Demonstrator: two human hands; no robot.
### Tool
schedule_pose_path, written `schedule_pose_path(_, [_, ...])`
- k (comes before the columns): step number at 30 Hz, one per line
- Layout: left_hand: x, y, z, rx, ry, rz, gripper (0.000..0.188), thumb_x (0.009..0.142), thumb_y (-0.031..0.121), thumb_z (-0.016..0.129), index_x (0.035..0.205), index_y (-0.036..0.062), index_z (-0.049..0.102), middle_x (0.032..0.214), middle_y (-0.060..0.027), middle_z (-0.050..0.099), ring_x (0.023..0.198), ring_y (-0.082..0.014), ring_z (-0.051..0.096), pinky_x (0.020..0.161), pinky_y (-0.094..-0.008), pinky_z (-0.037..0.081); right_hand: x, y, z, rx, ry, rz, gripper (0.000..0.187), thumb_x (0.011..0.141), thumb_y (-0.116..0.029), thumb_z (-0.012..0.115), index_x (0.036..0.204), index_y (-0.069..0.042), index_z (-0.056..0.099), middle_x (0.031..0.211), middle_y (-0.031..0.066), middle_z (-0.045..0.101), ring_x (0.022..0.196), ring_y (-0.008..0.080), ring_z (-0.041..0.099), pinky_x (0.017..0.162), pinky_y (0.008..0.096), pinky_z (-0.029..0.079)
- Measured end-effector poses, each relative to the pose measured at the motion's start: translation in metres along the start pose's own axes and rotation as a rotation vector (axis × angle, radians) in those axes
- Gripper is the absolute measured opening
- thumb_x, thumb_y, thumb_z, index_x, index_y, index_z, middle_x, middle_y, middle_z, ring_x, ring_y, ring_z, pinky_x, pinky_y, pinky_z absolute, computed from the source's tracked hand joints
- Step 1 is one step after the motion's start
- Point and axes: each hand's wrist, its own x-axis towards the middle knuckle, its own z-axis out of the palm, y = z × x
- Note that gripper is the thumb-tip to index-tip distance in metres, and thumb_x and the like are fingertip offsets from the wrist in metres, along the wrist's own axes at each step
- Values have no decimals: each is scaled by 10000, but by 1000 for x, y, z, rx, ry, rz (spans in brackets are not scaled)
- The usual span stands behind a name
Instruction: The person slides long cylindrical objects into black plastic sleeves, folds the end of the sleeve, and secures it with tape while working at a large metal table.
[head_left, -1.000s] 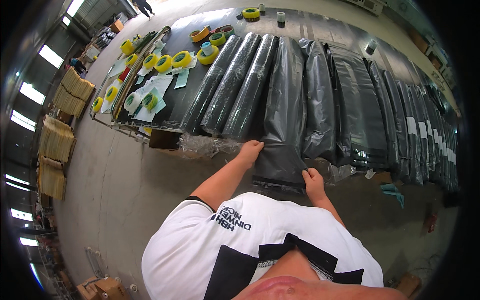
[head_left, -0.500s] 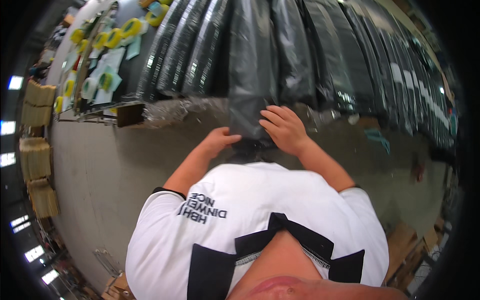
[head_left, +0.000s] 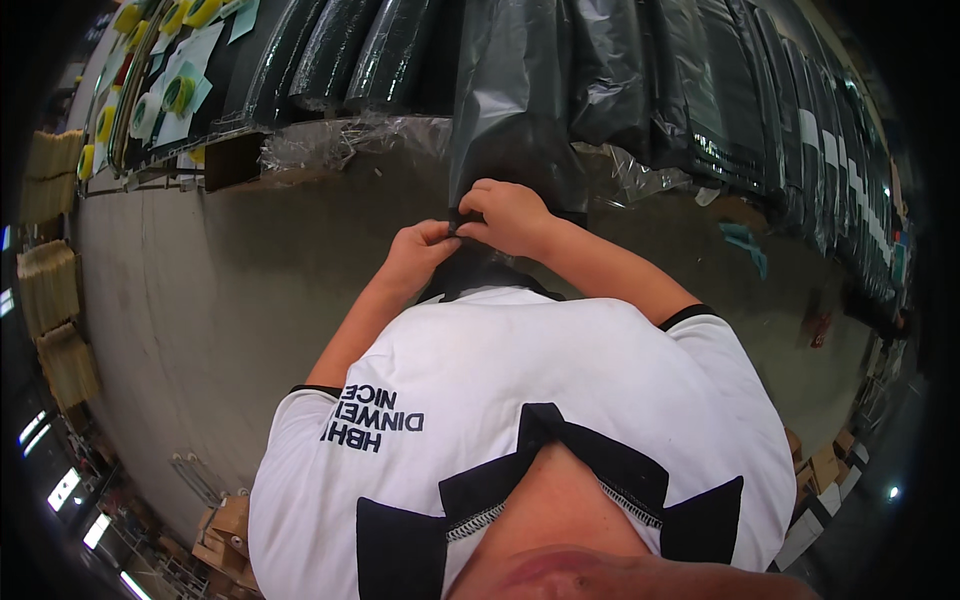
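A long dark plastic bag [head_left: 513, 100] stretches from the table toward my body, its near end hanging past the table edge. At that end's left corner my left hand [head_left: 418, 252] is closed, thumb and fingers pinched on the plastic. My right hand [head_left: 508, 215] reaches across the bag's end to the same corner; its fingertips are curled and pressed together on the edge, almost touching my left hand. What lies inside the bag is hidden. Beside it on the left is a clear-wrapped black roll [head_left: 397, 55]; another dark plastic-wrapped bundle [head_left: 607, 75] lies on the right.
Yellow tape rolls [head_left: 180, 94] and pale paper sheets [head_left: 200, 70] lie at the table's left end. Crumpled clear film [head_left: 310, 150] hangs under the table edge. Several more wrapped bundles [head_left: 790, 120] line the right side. Stacked cardboard [head_left: 50, 270] stands far left.
My right hand has moved left across the bag to its left corner, where my left hand now meets it. The bag's near end has spread wider, and the view has shifted.
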Motion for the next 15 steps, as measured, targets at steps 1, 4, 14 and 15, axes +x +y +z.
schedule_pose_path(1, [1,3,0,203,11,51,168,880,53,658,1030,-21,677,921,-18,651,824,-103,594,741,-246,469,2,-3,3,16,16,13,201,805,-263,713,940,-115,689,983,52,637,927,265,636,774,379,517])
schedule_pose_path(4, [2,14,1,631,43,178,123,868,41,661,967,-30,679,877,0,584,797,-88,553,717,-249,444,3,-6,6,35,7,16,176,796,-253,714,892,-110,682,930,51,636,904,266,637,764,377,516])
schedule_pose_path(14, [10,24,-28,616,5,93,348,795,19,661,1141,-2,638,1040,-78,652,935,-222,636,798,-314,504,-193,146,81,-191,-184,89,175,842,-265,608,927,-134,685,976,95,657,899,299,641,729,425,533])
schedule_pose_path(15, [11,30,-34,822,21,214,384,788,10,656,1170,-4,619,1122,-93,640,991,-248,627,838,-333,502,-239,177,103,-175,-318,446,219,870,-269,578,983,-126,699,1100,103,664,998,302,641,790,443,532])
